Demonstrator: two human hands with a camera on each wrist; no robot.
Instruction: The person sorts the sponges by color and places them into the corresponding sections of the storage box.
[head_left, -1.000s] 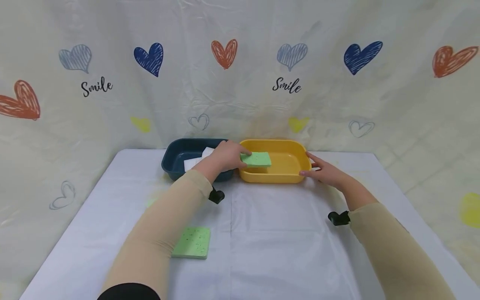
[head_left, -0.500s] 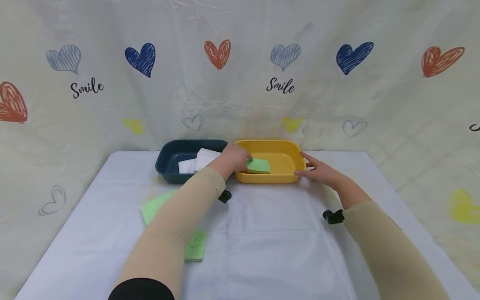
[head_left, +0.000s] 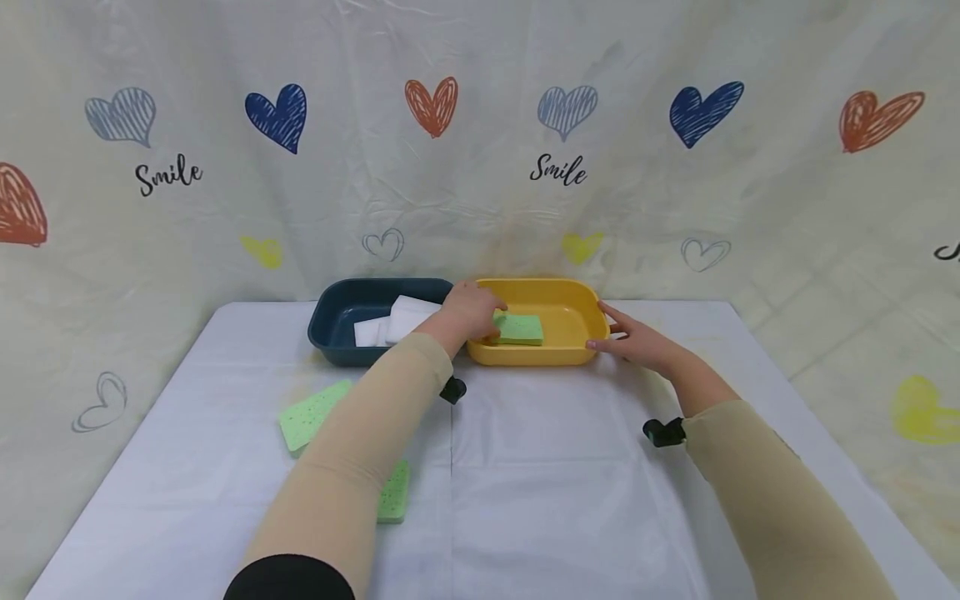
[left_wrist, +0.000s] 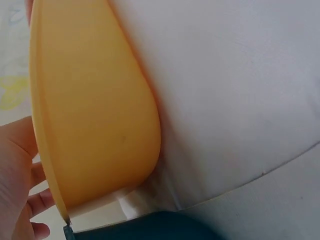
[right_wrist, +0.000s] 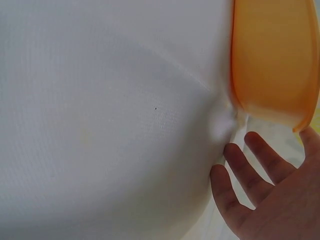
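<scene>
Green sponges [head_left: 521,330] visible: 3; trays [head_left: 532,357]: 2; right hand [head_left: 641,344] spread, left hand [head_left: 470,310] unclear whether gripping.

Green sponge [head_left: 521,330] in yellow tray [head_left: 532,357]

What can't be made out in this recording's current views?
Head: left part of near sponge, behind left sleeve.
Head: left end of tray sponge, partly behind left hand.
Left wrist: contents of yellow tray, behind its wall.
Right wrist: part of right hand, cut by frame edge.
</scene>
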